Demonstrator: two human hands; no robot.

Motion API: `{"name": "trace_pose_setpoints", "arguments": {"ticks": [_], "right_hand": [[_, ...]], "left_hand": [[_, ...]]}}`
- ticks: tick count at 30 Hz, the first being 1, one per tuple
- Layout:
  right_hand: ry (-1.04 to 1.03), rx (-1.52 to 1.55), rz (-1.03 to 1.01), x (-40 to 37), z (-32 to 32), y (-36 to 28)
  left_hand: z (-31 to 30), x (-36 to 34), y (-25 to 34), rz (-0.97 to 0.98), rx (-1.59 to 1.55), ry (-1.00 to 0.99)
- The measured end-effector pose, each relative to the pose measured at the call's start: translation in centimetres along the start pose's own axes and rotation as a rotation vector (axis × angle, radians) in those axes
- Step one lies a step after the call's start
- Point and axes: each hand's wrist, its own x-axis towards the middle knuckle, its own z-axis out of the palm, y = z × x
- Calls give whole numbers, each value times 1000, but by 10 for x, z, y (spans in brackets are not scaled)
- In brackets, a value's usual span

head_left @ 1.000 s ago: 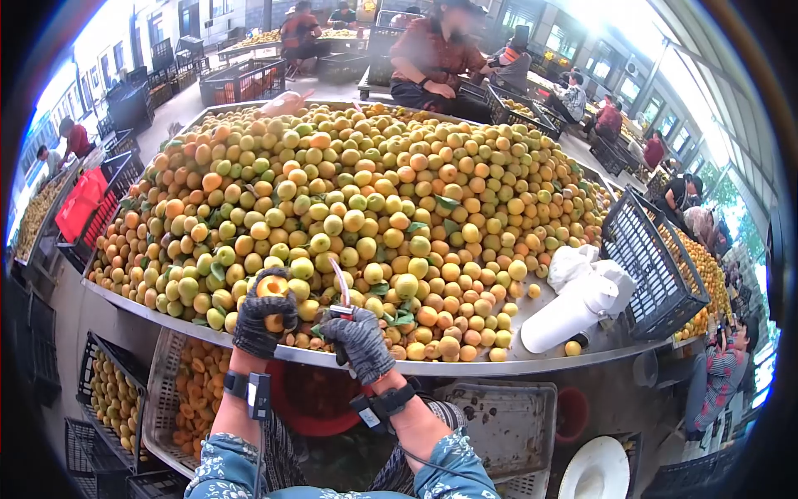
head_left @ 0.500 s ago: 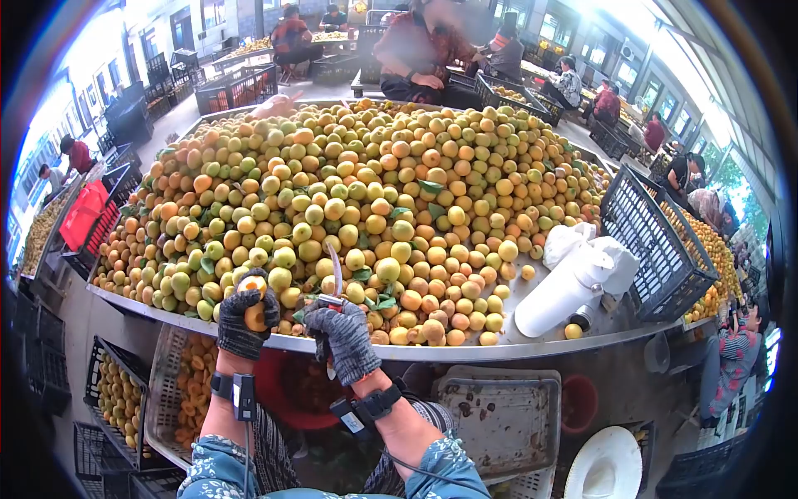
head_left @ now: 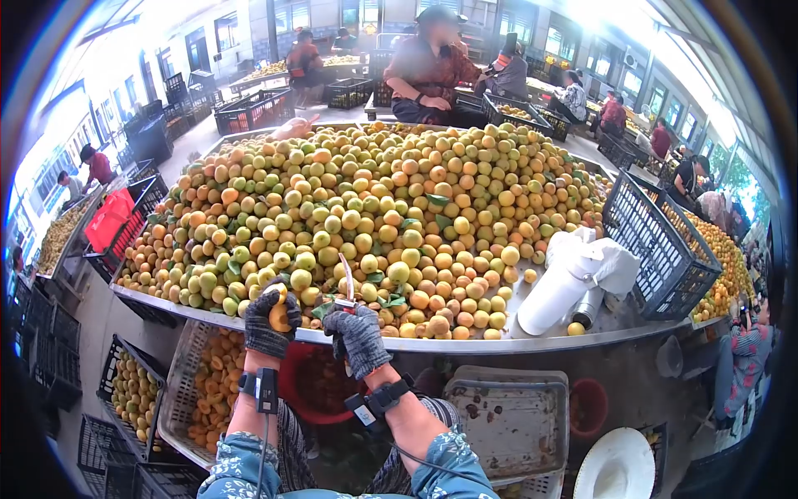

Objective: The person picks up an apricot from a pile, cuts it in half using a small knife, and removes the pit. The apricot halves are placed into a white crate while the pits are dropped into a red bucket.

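My left hand (head_left: 263,323), in a dark grey knit glove, is closed on a cut apricot (head_left: 282,311) at the front edge of the metal table (head_left: 432,344). An orange cut face of the fruit shows between thumb and fingers. My right hand (head_left: 362,343), gloved the same way, is wrapped round the handle of a knife with a curved blade (head_left: 347,279). The blade points up and away from me, apart from the held fruit. Beyond both hands lies a large heap of yellow-green and orange apricots (head_left: 374,220), with some leaves among them.
A white cylinder (head_left: 553,295) and a black crate (head_left: 661,241) stand at the table's right. Below are a crate of apricot halves (head_left: 218,391), a red tub (head_left: 312,382), a dirty tray (head_left: 507,424) and a white hat (head_left: 615,466). A person (head_left: 432,71) sits across the table.
The view has tilted up, so the scene sits lower and further right. The apricot in my left hand has turned, showing less cut face. My right hand still grips the knife.
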Motion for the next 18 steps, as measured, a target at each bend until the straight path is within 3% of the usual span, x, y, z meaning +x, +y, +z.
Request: {"name": "trace_pose_setpoints", "arguments": {"ticks": [18], "right_hand": [[-26,1,35,8,1,8]], "left_hand": [[-17,8,11,-8,94,-15]]}}
